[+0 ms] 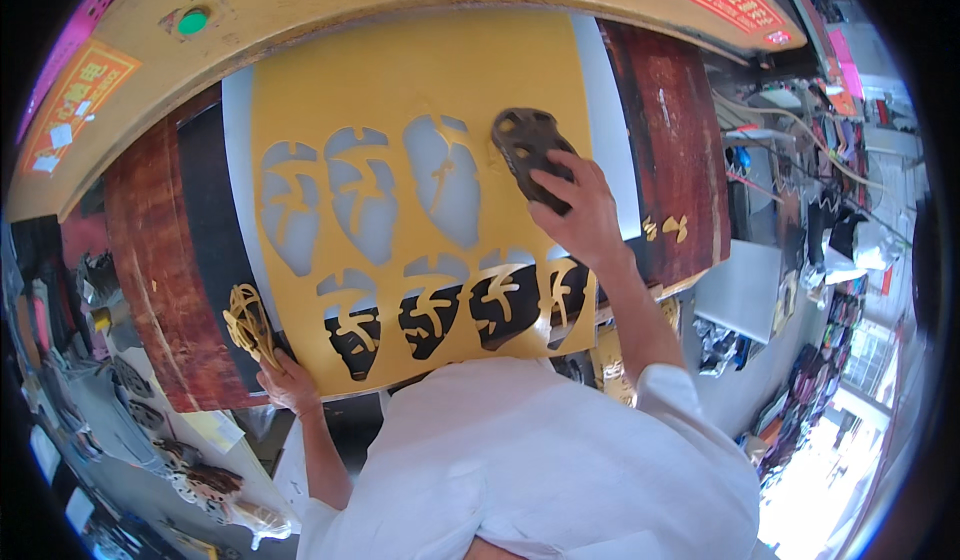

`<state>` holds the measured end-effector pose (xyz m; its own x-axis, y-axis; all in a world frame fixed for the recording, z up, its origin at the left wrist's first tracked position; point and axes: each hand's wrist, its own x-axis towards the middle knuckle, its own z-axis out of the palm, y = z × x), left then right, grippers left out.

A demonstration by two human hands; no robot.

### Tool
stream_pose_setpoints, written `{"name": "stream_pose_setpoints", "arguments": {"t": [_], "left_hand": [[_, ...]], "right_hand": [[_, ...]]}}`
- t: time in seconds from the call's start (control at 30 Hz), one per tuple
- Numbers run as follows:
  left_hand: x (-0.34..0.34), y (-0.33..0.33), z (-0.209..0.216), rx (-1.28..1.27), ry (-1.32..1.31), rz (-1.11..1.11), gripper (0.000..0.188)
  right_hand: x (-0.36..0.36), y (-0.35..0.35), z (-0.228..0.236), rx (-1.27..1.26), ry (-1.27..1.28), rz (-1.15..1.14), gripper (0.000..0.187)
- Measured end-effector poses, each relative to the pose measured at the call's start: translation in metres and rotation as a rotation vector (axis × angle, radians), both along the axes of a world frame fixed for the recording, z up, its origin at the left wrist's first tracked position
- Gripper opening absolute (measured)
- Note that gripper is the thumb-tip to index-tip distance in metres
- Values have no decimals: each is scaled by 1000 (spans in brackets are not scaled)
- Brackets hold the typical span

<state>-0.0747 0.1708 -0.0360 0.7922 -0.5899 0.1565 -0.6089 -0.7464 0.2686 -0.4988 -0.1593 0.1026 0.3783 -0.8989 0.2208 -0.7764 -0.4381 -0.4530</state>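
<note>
A yellow sheet point(400, 70) lies across the work surface, with two rows of shoe-upper-shaped cut-outs. My right hand point(580, 200) grips a dark brown cutting die point(530, 140), slightly blurred, over the sheet's right side, just right of the far row of holes. The die has several openings in its top. At the sheet's near left edge, my left hand point(290, 382) is closed around the lower end of a bundle of cut yellow strappy pieces point(247, 322). Its fingertips are partly hidden.
The yellow beam point(330, 12) of a press spans the far side. A white board point(612, 110) underlies the sheet on a reddish-brown table point(145, 270). Small yellow scraps point(672, 228) lie at right. Bundled dark pieces point(210, 485) stand at lower left.
</note>
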Motion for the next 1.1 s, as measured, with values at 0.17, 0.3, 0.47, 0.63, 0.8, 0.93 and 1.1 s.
{"name": "stream_pose_setpoints", "arguments": {"t": [0.17,0.3,0.47,0.63,0.8,0.93,1.1], "left_hand": [[0,-8,7,25,19,18,32],[-4,-9,6,-6,-25,28,30],[-2,-6,4,-9,32,5,31],[0,-7,8,-5,42,4,32],[-2,-7,7,-4,49,-5,35],[-1,-6,5,-36,10,-34,33],[-3,-10,6,-21,18,-6,31]], "right_hand": [[8,10,13,130,292,84,39],[-17,70,59,414,247,75,42],[-47,107,90,921,-135,-276,50],[-15,44,-1,199,-137,-175,40],[-13,-4,-44,10,-193,-114,41],[-32,-21,-33,-163,-55,-82,43],[-51,-33,-46,-123,20,-69,42]]}}
